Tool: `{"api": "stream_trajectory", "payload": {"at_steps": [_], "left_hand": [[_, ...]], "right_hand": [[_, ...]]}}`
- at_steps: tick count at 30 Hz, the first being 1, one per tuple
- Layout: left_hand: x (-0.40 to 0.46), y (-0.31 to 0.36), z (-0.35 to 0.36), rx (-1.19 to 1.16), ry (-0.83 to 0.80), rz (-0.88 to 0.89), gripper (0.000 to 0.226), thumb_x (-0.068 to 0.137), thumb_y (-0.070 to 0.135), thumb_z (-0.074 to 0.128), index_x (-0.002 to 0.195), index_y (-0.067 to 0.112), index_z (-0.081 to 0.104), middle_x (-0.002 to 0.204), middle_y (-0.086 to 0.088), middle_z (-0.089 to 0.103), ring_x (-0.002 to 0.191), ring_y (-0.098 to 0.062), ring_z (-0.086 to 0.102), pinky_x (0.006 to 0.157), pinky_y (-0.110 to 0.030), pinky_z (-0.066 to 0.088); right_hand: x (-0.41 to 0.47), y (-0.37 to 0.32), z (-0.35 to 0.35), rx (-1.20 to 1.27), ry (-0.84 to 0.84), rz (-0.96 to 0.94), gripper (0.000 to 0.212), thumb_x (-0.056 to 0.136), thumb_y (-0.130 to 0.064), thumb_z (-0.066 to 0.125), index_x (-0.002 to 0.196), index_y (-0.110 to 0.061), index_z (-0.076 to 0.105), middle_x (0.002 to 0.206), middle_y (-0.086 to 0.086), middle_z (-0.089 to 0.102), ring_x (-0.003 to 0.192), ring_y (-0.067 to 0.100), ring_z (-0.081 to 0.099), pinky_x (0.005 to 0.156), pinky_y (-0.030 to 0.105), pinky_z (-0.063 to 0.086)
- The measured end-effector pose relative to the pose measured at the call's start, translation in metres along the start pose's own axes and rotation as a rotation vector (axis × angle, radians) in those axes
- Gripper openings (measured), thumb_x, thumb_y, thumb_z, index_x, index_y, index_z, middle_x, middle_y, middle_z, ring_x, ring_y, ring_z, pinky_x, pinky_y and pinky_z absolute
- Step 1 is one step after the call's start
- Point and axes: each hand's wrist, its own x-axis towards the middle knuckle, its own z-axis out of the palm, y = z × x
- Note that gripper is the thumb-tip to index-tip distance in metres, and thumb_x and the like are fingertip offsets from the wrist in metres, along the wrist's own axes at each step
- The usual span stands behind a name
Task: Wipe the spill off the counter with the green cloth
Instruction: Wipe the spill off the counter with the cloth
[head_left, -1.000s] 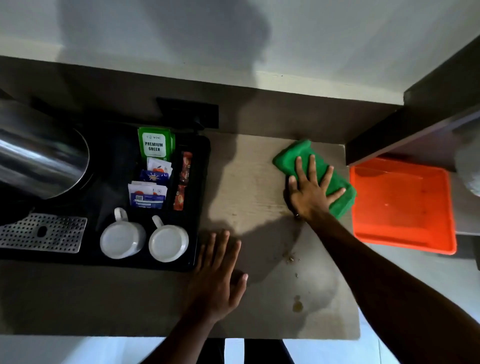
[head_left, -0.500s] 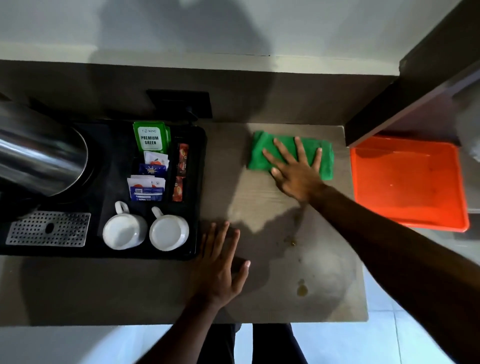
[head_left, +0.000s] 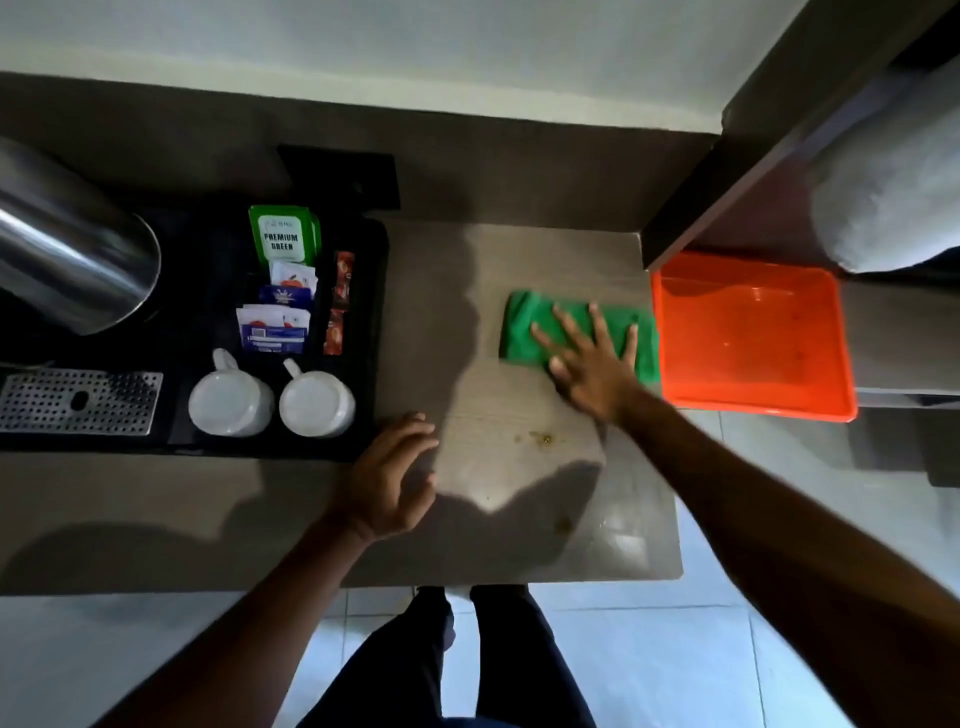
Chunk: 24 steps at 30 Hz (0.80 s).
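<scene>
The right hand (head_left: 592, 364) lies flat, fingers spread, pressing the green cloth (head_left: 524, 332) at centre right of the frame, just beside the orange tray (head_left: 748, 338). The left hand (head_left: 389, 478) rests loosely open, holding nothing. Brown spill spots (head_left: 543, 439) remain lower on the surface (head_left: 493, 260), apart from the cloth, so wiping looks unfinished.
</scene>
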Motion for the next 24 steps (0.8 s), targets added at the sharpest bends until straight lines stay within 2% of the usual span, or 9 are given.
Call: {"api": "stream_trajectory", "payload": {"at_steps": [3, 5, 8, 10, 11, 14, 16, 20, 24], "left_hand": [[0.01, 0.003, 0.01, 0.153, -0.042, 0.063, 0.051, 0.092, 0.034, 0.059, 0.129, 0.0, 0.064, 0.142, -0.021, 0.058, 0.133, -0.038, 0.052, 0.115, -0.05, 0.041], [0.012, 0.008, 0.012, 0.292, -0.08, 0.037, 0.057, 0.094, 0.036, 0.057, 0.14, 0.002, 0.056, 0.153, -0.02, 0.049, 0.139, -0.042, 0.045, 0.118, -0.055, 0.035], [0.013, 0.014, 0.017, 0.405, -0.089, 0.015, 0.06, 0.097, 0.04, 0.049, 0.146, 0.006, 0.05, 0.16, -0.019, 0.042, 0.146, -0.043, 0.038, 0.122, -0.058, 0.028], [0.014, 0.013, 0.018, 0.421, -0.075, 0.017, 0.06, 0.098, 0.041, 0.047, 0.146, 0.006, 0.05, 0.16, -0.018, 0.043, 0.147, -0.043, 0.038, 0.122, -0.058, 0.028], [0.015, 0.013, 0.018, 0.418, -0.066, 0.02, 0.06, 0.097, 0.041, 0.047, 0.146, 0.006, 0.05, 0.159, -0.018, 0.044, 0.146, -0.043, 0.038, 0.121, -0.058, 0.028], [0.014, 0.015, 0.018, 0.41, -0.057, 0.021, 0.059, 0.098, 0.04, 0.047, 0.147, 0.006, 0.05, 0.159, -0.019, 0.044, 0.147, -0.044, 0.037, 0.122, -0.058, 0.026], [0.015, 0.016, 0.017, 0.408, -0.067, 0.009, 0.059, 0.098, 0.04, 0.046, 0.147, 0.006, 0.049, 0.16, -0.019, 0.043, 0.147, -0.043, 0.036, 0.123, -0.057, 0.024], [0.017, 0.022, 0.016, 0.359, -0.059, -0.018, 0.057, 0.098, 0.036, 0.049, 0.146, 0.006, 0.05, 0.159, -0.021, 0.042, 0.146, -0.043, 0.038, 0.122, -0.059, 0.027], [0.011, 0.025, 0.015, 0.297, 0.04, 0.014, 0.059, 0.101, 0.035, 0.047, 0.15, 0.002, 0.043, 0.158, -0.024, 0.042, 0.147, -0.043, 0.039, 0.121, -0.06, 0.03]], "right_hand": [[0.047, -0.014, -0.019, 0.134, 0.028, 0.137, 0.051, 0.098, -0.053, 0.022, 0.147, -0.056, 0.008, 0.164, -0.013, -0.008, 0.148, 0.034, -0.016, 0.105, 0.077, -0.009], [0.035, -0.031, -0.008, 0.099, 0.06, 0.127, 0.053, 0.098, -0.053, 0.023, 0.149, -0.054, 0.01, 0.165, -0.011, -0.005, 0.148, 0.036, -0.013, 0.105, 0.077, -0.007], [-0.051, -0.056, 0.031, -0.028, 0.074, -0.002, 0.055, 0.097, -0.051, 0.024, 0.151, -0.049, 0.014, 0.165, -0.005, 0.006, 0.149, 0.04, -0.002, 0.104, 0.08, 0.005], [-0.132, -0.072, 0.061, 0.013, 0.067, -0.025, 0.057, 0.093, -0.051, 0.028, 0.15, -0.047, 0.023, 0.164, -0.003, 0.014, 0.148, 0.041, 0.006, 0.103, 0.08, 0.01], [-0.168, -0.079, 0.073, 0.028, 0.051, -0.013, 0.058, 0.093, -0.05, 0.03, 0.15, -0.048, 0.023, 0.164, -0.003, 0.014, 0.148, 0.04, 0.004, 0.104, 0.079, 0.01], [-0.224, -0.09, 0.098, 0.056, -0.017, 0.057, 0.06, 0.097, -0.047, 0.033, 0.15, -0.053, 0.006, 0.165, -0.007, -0.005, 0.148, 0.037, -0.014, 0.107, 0.076, -0.001], [-0.224, -0.097, 0.099, 0.083, -0.036, 0.095, 0.06, 0.097, -0.049, 0.031, 0.15, -0.054, 0.004, 0.165, -0.007, -0.007, 0.147, 0.037, -0.016, 0.106, 0.075, -0.006], [-0.212, -0.105, 0.092, 0.067, -0.011, 0.129, 0.059, 0.094, -0.057, 0.034, 0.15, -0.052, 0.015, 0.165, -0.003, 0.008, 0.147, 0.043, -0.001, 0.102, 0.082, 0.005], [-0.141, -0.109, 0.065, 0.093, 0.065, 0.178, 0.056, 0.094, -0.057, 0.033, 0.148, -0.052, 0.02, 0.164, -0.003, 0.014, 0.147, 0.044, 0.006, 0.101, 0.082, 0.006]]}}
